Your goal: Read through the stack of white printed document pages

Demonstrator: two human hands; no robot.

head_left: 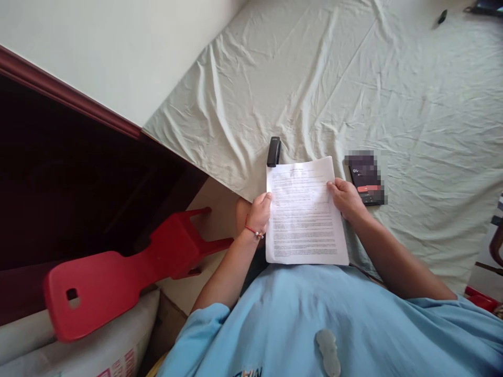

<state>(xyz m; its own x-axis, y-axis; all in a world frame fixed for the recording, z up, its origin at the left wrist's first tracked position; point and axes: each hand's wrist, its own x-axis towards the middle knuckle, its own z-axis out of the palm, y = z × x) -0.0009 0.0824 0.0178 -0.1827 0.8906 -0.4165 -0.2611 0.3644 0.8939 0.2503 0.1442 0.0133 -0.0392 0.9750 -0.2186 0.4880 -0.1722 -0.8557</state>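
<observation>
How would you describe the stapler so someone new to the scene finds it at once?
Start at the pale wrinkled bedsheet that fills the upper right. Find the printed paper held by both hands, left hand and right hand. The stapler lies just off the paper's top left corner: small, black, slim, unlike the wider phone on the right, which has a lit screen.

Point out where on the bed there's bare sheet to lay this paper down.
Bare sheet runs wide beyond the stapler and phone, up to the small dark item at the far edge. Another free patch lies right of the phone. It is crowded close in, where both hands hold the paper.
</observation>
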